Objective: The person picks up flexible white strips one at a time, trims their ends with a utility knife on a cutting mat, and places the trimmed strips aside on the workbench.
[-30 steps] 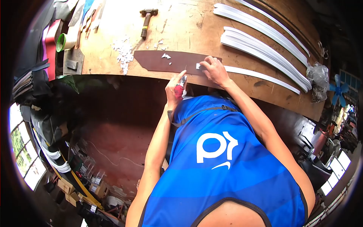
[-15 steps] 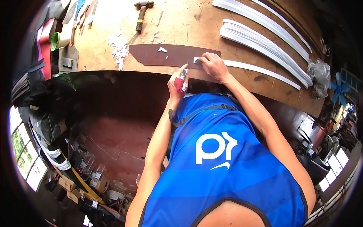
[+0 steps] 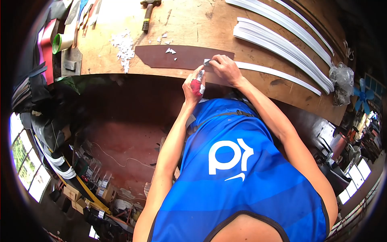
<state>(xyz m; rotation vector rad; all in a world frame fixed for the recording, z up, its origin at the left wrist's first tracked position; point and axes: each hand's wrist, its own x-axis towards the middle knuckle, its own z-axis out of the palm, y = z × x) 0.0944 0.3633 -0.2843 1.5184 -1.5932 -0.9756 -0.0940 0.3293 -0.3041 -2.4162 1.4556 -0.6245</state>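
Observation:
A dark brown board (image 3: 181, 57) lies along the bench's near edge with small white scraps (image 3: 170, 51) on it. My right hand (image 3: 226, 69) presses a long white strip (image 3: 278, 76) down near its left end, with the fingers pinched on it. My left hand (image 3: 194, 86), wrapped in red and silver material, is closed round a small knife (image 3: 207, 62). The blade reaches the white end of the strip, just left of my right fingertips. Most of the knife's handle is hidden by my fingers.
A hammer (image 3: 148, 15) lies beyond the board. White offcuts (image 3: 123, 49) are heaped to its left. Bundled white strips (image 3: 274, 44) lie at the right, near a clear plastic bag (image 3: 342, 80). A green-rimmed cup (image 3: 60, 42) lies on its side at the left.
My left hand has moved right and up, bringing the blade to the strip's end. My right hand stays on the strip. The bench has shifted slightly up and left in view.

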